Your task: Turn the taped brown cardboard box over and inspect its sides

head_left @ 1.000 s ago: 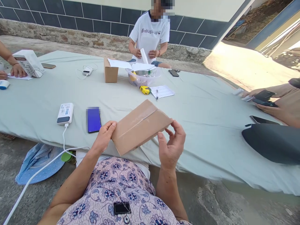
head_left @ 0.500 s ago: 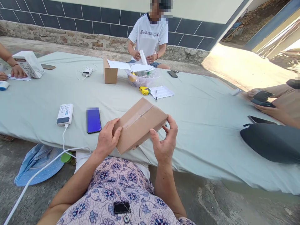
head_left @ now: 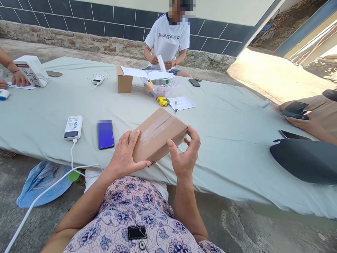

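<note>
We hold the taped cardboard box above the desk's near edge, left grip and right grip both clasping its ends.

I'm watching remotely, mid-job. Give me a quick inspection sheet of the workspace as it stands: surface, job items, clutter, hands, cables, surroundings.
Surface: pale green sheet over a long low table, wrinkled.
Job's things: taped cardboard box, sealed, tilted, held above the near edge.
Clutter: power bank, blue phone, small open carton, clear bowl, yellow tape measure, paper with pen, dark pouch.
Grippers: left hand grips the box's near-left corner; right hand grips its right end.
Cables: white cable runs from the power bank off the edge.
Surroundings: three other people seated around; tiled wall; concrete floor.
</note>
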Tool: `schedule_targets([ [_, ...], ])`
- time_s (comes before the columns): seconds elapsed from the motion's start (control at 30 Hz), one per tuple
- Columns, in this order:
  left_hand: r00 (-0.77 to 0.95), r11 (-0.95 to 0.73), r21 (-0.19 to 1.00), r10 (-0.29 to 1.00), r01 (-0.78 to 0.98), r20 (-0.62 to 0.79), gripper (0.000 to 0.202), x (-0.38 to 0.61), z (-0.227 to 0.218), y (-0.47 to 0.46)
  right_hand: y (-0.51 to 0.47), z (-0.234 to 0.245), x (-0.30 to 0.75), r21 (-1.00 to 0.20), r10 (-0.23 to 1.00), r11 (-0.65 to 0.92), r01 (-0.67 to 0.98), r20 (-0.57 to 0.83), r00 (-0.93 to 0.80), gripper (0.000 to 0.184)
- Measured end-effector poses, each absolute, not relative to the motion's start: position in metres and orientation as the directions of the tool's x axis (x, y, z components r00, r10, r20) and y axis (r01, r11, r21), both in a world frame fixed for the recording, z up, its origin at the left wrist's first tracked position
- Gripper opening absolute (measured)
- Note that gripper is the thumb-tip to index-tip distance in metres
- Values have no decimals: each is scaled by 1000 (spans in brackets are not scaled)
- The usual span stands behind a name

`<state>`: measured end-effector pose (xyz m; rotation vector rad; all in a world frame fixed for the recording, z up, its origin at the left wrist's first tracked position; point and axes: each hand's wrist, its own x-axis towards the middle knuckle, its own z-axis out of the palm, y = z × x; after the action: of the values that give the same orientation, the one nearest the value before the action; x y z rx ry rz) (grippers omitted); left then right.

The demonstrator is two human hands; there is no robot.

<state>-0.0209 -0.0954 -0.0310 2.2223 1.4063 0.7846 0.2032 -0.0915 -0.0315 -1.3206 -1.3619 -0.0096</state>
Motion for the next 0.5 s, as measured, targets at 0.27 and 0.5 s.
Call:
schedule_targets([
  [0.27, 471, -493, 570, 859, 657, 199, 122, -33, -32, -95, -83, -22, 210, -765, 571, 409, 498, 640, 515, 28],
  [0.5, 594, -557, 561, 793, 613, 138, 125, -44, -28, -93, -75, -19, 208, -805, 604, 376, 460, 589, 537, 30],
])
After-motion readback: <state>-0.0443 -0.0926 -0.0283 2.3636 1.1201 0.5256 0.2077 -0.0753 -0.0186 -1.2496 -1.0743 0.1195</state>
